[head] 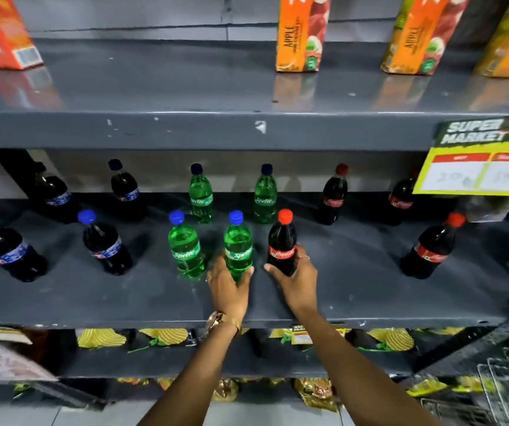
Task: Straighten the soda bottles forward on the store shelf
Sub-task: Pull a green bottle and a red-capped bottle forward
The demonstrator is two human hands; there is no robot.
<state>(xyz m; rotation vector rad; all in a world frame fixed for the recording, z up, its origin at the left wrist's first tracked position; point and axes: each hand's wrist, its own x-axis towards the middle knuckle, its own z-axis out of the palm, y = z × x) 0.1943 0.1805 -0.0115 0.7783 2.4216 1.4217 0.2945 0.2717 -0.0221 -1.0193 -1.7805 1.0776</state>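
Here, hands clamped on Sprite bottle and Coca-Cola bottle, near shelf edge.

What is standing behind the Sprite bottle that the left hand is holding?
Behind the held Sprite bottle, which the left hand grips, two more Sprite bottles stand at the shelf's back, offset to either side. The hand covers the held bottle's base.

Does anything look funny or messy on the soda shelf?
Nothing is spilled or broken. The bottles stand scattered, well back from the shelf edge. The left hand grips a Sprite bottle; the right hand grips a Coca-Cola bottle.
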